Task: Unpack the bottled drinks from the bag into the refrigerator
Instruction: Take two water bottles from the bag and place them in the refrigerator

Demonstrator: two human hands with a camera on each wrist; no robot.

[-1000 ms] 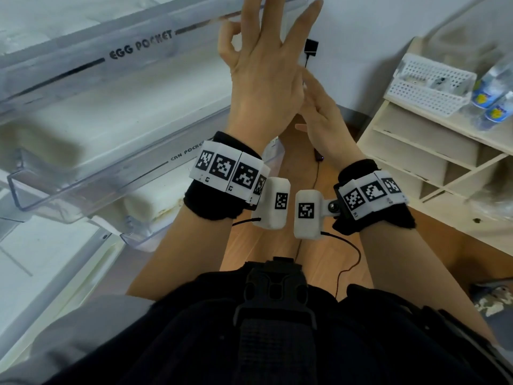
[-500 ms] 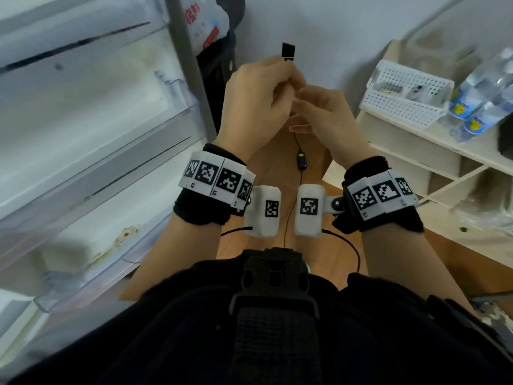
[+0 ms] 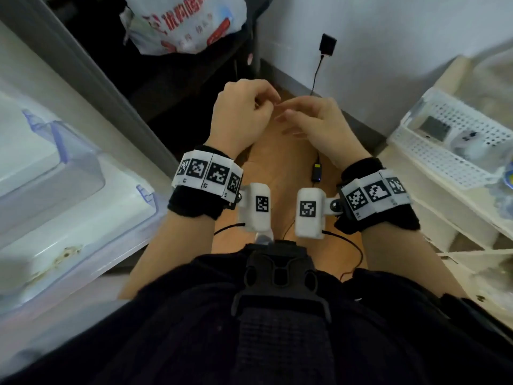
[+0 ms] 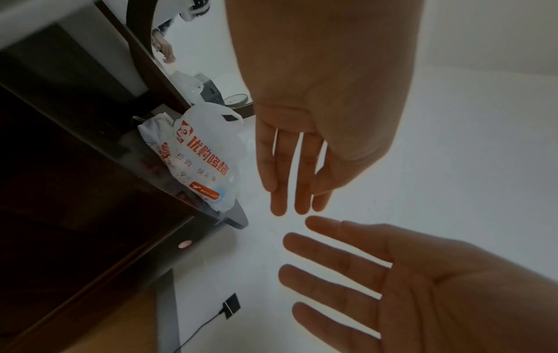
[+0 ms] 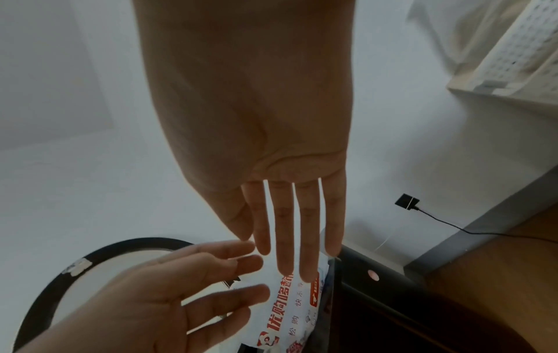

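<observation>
A white plastic bag [image 3: 183,20] with red print sits on a dark stand at the top of the head view; its contents are hidden. It also shows as the bag [image 4: 205,157] in the left wrist view and the bag [image 5: 290,310] in the right wrist view. The refrigerator door's clear shelves [image 3: 69,190] stand at the left and hold no bottles. My left hand [image 3: 244,118] and right hand [image 3: 313,120] hover close together over the floor, short of the bag. Both wrist views show straight, spread fingers [image 4: 296,186] [image 5: 296,227] holding nothing.
A white perforated basket [image 3: 444,140] rests on a pale wooden shelf unit at the right. A black plug [image 3: 327,48] on the wall trails a cable down over the wooden floor [image 3: 283,168]. The dark stand [image 3: 180,73] fills the gap beside the refrigerator.
My left hand has dropped from beside the upper door shelves, and both hands are now low and together. The head view has tilted down, bringing the bag into sight.
</observation>
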